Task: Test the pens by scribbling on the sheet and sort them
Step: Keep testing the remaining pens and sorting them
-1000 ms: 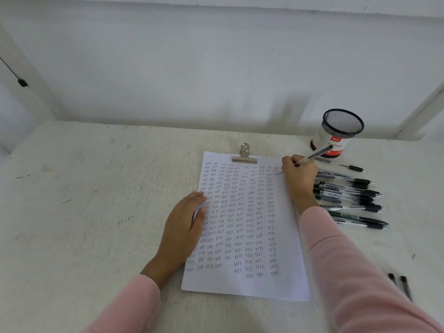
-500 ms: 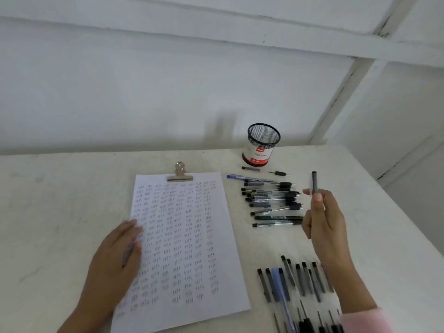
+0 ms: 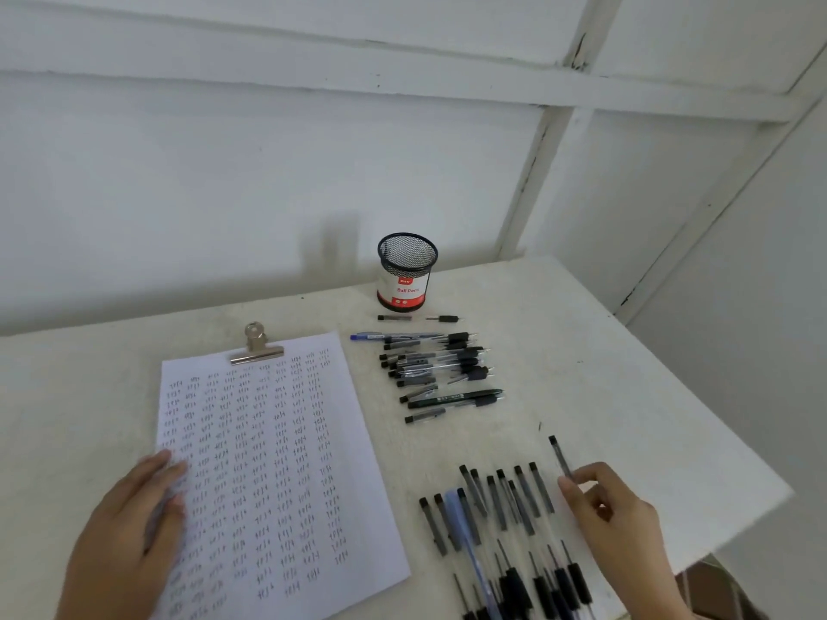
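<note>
Head view shows your right hand (image 3: 615, 516) pinching a black pen (image 3: 560, 456) by its lower end, lower right, beside the near pen row (image 3: 496, 498), likely to sort it there. Your left hand (image 3: 134, 530) lies flat, steadying the scribbled sheet (image 3: 277, 463).

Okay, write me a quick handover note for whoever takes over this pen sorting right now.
Left hand: flat on the sheet, holding nothing.
Right hand: fingers pinch one pen beside the near pile, low over the table.
Far pile lies between the sheet and the mesh cup. The cup looks empty.
Done: sheet nearly full of scribbles, two piles formed.
Left: set this pen down. I cannot tell which pile is untested.
</note>
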